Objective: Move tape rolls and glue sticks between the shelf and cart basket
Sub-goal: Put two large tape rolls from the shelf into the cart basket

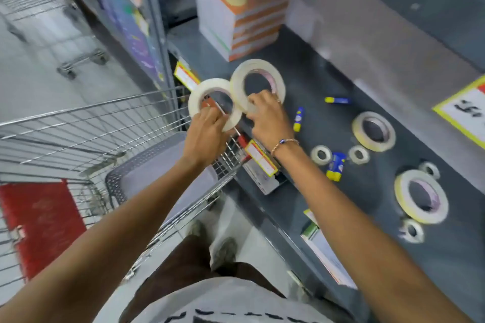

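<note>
My left hand (204, 134) grips a large white tape roll (199, 94) above the far corner of the wire cart (78, 123). My right hand (267, 118) grips a second large tape roll (238, 78) over the dark grey shelf (315, 81). The two rolls touch edge to edge. Two more large rolls (362, 136) (404, 202) lie flat on the shelf, with several small rolls such as one (320, 155) among them. Blue-and-yellow glue sticks (298, 119) (337, 100) (335, 166) lie on the shelf too. A grey perforated basket (118, 178) sits in the cart.
A stack of white-and-orange boxes (236, 23) stands at the shelf's far end. Price tags (261, 157) hang on the shelf's front edge, and a yellow-framed sign (464, 110) lies at right. A red flap (39, 220) is in the cart. Another cart (52, 21) stands in the aisle.
</note>
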Action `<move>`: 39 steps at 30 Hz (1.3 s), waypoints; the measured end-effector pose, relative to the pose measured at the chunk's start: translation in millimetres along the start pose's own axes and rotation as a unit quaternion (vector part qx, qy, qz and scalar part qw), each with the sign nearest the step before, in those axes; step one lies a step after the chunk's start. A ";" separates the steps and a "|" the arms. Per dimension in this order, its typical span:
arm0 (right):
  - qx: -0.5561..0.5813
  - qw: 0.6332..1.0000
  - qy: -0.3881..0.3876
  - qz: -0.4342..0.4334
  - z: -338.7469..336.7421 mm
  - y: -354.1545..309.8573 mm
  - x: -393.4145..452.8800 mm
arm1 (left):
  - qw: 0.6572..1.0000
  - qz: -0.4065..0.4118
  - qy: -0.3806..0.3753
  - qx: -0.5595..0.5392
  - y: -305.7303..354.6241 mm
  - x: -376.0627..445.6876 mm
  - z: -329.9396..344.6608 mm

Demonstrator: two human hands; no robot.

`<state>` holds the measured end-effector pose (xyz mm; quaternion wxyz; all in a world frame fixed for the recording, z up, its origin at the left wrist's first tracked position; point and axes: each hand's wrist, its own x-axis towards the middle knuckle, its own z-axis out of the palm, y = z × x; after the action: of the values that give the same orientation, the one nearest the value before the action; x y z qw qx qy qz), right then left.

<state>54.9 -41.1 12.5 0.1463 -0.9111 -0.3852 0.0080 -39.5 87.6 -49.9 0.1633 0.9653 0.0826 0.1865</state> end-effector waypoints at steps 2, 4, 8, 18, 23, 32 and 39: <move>0.025 0.998 -0.016 -0.049 20.6 -35.4 6.8 | 0.996 -0.082 0.027 0.006 -25.1 -25.7 -2.9; 0.041 0.995 -0.040 -0.082 46.2 -64.1 13.2 | 0.987 -0.157 0.007 0.024 -55.4 -51.1 -1.6; 0.019 0.977 -0.177 -0.122 119.8 -107.1 30.1 | 0.955 -0.275 -0.100 0.043 -117.6 -97.6 7.6; -0.111 0.876 -0.459 -0.100 292.8 -127.9 59.9 | 0.853 -0.396 -0.340 -0.023 -221.6 -149.1 87.5; -0.126 0.864 -0.482 -0.077 354.3 -114.7 64.0 | 0.832 -0.429 -0.348 -0.058 -251.8 -166.2 149.8; -0.154 0.898 -0.403 -0.084 389.9 -95.2 57.4 | 0.853 -0.447 -0.257 -0.084 -257.7 -178.6 194.6; -0.186 0.903 -0.372 -0.104 389.0 -89.5 59.0 | 0.860 -0.438 -0.251 -0.076 -257.8 -183.7 191.2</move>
<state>-15.8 160.8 -329.6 -0.1803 -0.8071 -0.4988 0.2594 -159.3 233.2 -368.0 0.3164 0.8281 0.4387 -0.1473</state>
